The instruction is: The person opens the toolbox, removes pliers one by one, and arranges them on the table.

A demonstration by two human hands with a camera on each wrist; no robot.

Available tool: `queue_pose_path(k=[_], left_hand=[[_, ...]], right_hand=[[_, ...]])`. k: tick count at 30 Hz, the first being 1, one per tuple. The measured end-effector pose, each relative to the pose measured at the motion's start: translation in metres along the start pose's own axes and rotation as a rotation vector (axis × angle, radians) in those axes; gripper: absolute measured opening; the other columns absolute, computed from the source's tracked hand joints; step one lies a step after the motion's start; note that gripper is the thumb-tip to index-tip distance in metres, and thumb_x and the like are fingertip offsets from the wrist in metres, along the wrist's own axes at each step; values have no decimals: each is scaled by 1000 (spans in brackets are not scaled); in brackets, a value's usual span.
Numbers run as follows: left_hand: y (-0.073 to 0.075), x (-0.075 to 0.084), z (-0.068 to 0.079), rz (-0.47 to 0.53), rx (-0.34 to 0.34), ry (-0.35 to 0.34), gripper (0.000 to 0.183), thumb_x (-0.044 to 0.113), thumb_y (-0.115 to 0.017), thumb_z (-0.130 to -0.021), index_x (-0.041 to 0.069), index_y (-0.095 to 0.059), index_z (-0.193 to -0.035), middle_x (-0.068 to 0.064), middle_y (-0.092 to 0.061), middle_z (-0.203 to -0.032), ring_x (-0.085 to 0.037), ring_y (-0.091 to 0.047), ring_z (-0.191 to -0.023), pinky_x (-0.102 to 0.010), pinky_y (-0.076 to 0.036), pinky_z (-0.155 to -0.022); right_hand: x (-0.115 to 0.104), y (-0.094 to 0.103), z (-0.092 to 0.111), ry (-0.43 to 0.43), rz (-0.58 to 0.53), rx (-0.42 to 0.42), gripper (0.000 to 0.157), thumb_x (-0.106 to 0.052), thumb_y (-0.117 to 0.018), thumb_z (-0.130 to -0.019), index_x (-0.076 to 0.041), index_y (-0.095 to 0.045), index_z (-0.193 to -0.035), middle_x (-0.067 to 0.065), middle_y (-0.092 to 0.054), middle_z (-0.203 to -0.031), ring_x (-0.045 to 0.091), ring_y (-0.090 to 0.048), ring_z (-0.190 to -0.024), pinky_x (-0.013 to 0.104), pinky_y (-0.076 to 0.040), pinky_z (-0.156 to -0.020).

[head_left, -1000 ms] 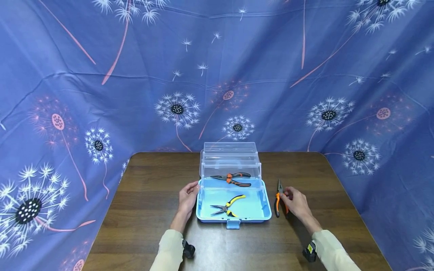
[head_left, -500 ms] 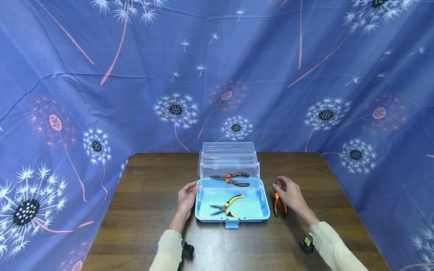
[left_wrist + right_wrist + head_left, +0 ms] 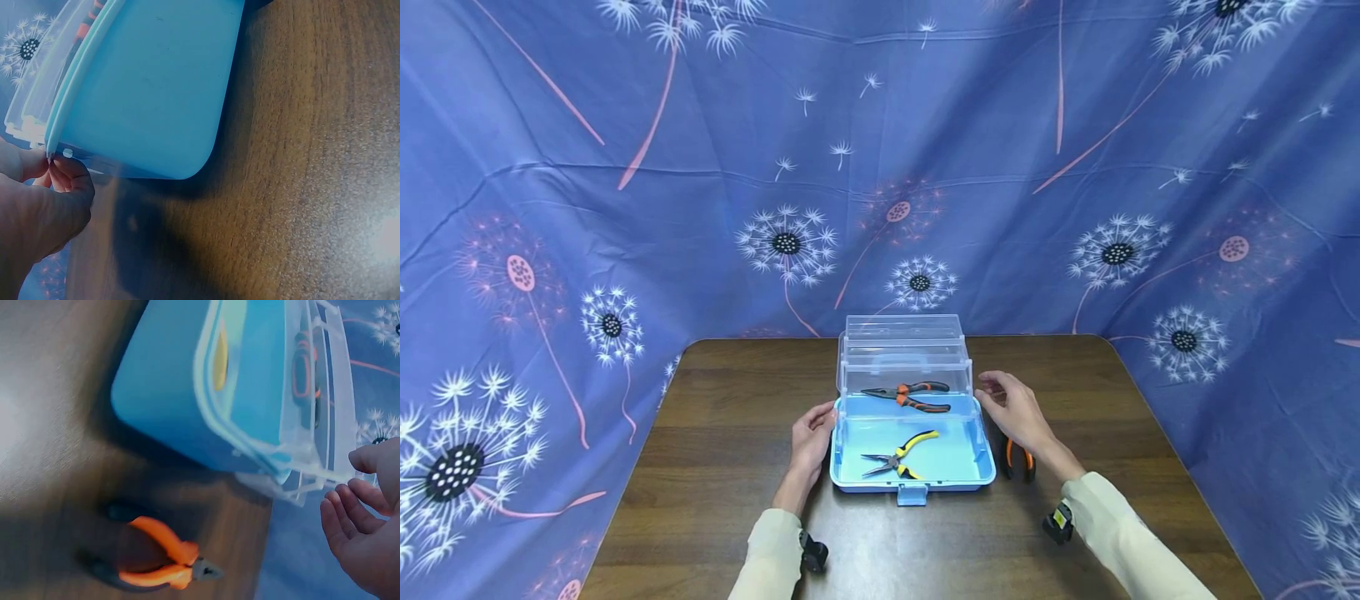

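A light blue toolbox (image 3: 913, 484) stands with its clear tiered trays (image 3: 904, 353) raised at the back. My left hand (image 3: 809, 446) pinches its rim at the back left corner, thumb above and fingers curled below in the left wrist view. My right hand (image 3: 1017, 414), holding nothing, is beside the trays' right end, fingers loosely bent, thumb and fingertips near the tray edge (image 3: 325, 472). Pliers with red-black handles (image 3: 917, 397) lie in the lowest tray. Yellow-black long-nose pliers (image 3: 901, 457) lie in the box. Orange-black pliers (image 3: 164, 553) rest on the table, partly under my right hand in the head view.
The brown wooden table (image 3: 730, 417) carries the toolbox near its middle. Behind it and at both sides hangs a blue cloth (image 3: 715, 208) with dandelion prints. A blue latch (image 3: 912, 496) juts from the box front. Each wrist wears a small black camera (image 3: 814, 553).
My right hand has let go of the orange-black pliers, leaving them on the table, and moved up and left to the trays' right end. My left hand keeps its place on the rim.
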State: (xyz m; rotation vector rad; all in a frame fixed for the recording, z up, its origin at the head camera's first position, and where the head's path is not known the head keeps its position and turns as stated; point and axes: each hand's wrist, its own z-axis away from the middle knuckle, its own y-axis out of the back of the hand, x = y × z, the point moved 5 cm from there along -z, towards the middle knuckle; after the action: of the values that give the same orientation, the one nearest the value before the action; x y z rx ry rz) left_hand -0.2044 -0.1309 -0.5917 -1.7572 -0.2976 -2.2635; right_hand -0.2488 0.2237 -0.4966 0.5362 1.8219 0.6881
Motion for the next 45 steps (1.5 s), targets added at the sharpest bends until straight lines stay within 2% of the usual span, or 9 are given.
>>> queue_pose_path(k=[8, 23, 35, 41, 45], left_hand=[[1, 0, -1, -11, 4, 6, 29, 14, -64, -103, 0, -68, -129, -16, -69, -119, -19, -63, -104, -21, -51, -82], [0, -2, -1, 2, 5, 1, 30, 14, -65, -102, -1, -68, -128, -15, -70, -116, -17, -62, -101, -19, -51, -79], [-1, -3, -1, 22, 10, 0, 28, 11, -64, -102, -3, -68, -126, -14, -71, -111, -11, -63, -93, -19, -51, -78], [-1, -3, -1, 27, 10, -8, 29, 11, -65, -102, -4, -67, -127, -15, -70, -112, -12, -63, -94, -19, -51, -78], [-1, -4, -2, 18, 3, -6, 30, 13, -65, -102, -3, -67, -127, -15, -70, -113, -13, -63, -95, -19, -51, -78]], right_hand=[[-20, -20, -11, 32, -34, -63, 33, -4, -69, -97, 8, -62, -127, 23, -65, -118, 37, -64, -107, 52, -54, -92], [-43, -58, -20, 54, 21, -168, 39, -11, -70, -98, 5, -61, -132, 22, -62, -130, 39, -58, -121, 56, -48, -99], [-53, -87, -26, 100, 66, -241, 38, -11, -72, -97, 1, -63, -132, 18, -63, -132, 39, -50, -128, 57, -45, -102], [-56, -95, -28, 163, 123, -272, 39, -15, -73, -97, -2, -65, -133, 15, -66, -131, 36, -52, -126, 56, -46, -100], [-59, -98, -29, 215, 162, -282, 40, -17, -72, -98, -1, -64, -134, 15, -67, -129, 35, -53, -124, 55, -45, -102]])
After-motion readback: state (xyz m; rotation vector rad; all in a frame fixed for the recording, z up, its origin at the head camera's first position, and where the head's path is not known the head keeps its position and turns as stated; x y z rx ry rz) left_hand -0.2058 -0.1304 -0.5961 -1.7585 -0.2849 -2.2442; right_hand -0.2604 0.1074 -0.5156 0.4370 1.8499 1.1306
